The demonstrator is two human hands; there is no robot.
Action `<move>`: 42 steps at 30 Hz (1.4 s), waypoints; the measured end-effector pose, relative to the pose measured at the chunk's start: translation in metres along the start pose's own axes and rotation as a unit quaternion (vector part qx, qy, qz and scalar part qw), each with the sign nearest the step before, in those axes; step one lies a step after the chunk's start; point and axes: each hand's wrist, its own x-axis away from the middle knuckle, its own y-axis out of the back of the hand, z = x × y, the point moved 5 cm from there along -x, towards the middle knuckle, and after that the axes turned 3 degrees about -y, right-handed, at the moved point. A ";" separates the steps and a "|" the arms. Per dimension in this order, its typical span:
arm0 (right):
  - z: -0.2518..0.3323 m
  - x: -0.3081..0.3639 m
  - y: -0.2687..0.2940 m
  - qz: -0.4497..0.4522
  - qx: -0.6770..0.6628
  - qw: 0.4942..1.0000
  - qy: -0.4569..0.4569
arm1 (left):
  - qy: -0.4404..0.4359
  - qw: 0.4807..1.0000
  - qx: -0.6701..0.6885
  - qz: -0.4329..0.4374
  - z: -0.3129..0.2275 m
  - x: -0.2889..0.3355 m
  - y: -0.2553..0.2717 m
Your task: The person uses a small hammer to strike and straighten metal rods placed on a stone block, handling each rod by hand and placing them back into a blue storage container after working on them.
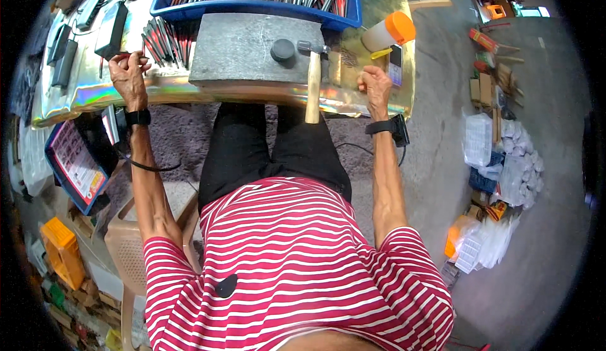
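Note:
My left hand (129,78) is closed over the table's left side, with a slim red-and-black piece (122,55) showing at its fingertips. Just right of it lies a bundle of slim red, black and silver pieces (165,43). My right hand (377,87) is pinched closed at the table's right front edge; whatever it holds is too small to make out. Between the hands sits a grey metal block (230,51) bearing a round black puck (282,50). A hammer (313,89) rests with its head on the block and its wooden handle past the front edge.
A blue tray (259,12) full of similar slim pieces stands behind the block. An orange-capped jar (382,32), a yellow piece (380,54) and small loose pins (349,58) lie at right. Dark boxes (112,30) are at far left. A plastic chair (126,250) stands below left.

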 end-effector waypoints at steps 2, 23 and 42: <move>0.000 0.001 0.002 0.007 -0.028 0.999 -0.018 | -0.017 0.996 0.092 0.004 -0.005 0.002 0.000; 0.027 0.028 -0.016 0.071 -0.163 0.982 -0.070 | 0.124 0.928 0.308 0.169 -0.098 0.091 -0.059; 0.121 0.143 -0.144 0.204 -0.186 0.960 0.047 | 0.309 0.773 0.485 0.269 -0.116 0.167 -0.120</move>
